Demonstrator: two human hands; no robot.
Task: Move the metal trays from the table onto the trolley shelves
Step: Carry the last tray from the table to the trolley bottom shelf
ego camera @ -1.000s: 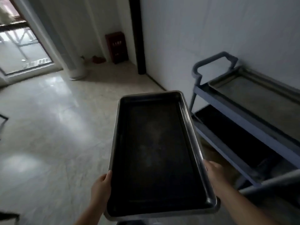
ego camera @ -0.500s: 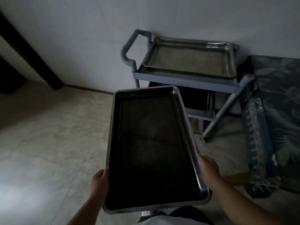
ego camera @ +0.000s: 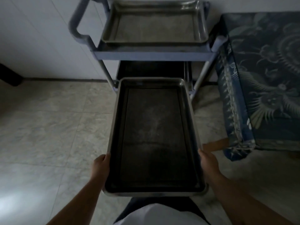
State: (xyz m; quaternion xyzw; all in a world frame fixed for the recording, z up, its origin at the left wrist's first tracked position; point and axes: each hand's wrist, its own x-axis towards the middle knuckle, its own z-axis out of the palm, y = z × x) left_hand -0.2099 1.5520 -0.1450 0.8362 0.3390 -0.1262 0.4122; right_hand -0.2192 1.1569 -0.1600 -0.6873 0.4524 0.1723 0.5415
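No legible text anywhere

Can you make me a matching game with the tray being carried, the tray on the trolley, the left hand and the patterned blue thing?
Things:
1. carried tray
2. tray on the trolley
3. left hand
4. blue patterned cloth

Places:
A. on the trolley's top shelf
B. held in both hands, in front of the trolley
C. draped over something right of the trolley
D. gripping the carried tray's left edge

Pairs: 1-B, 2-A, 3-D, 4-C. The right hand grips the opposite edge.
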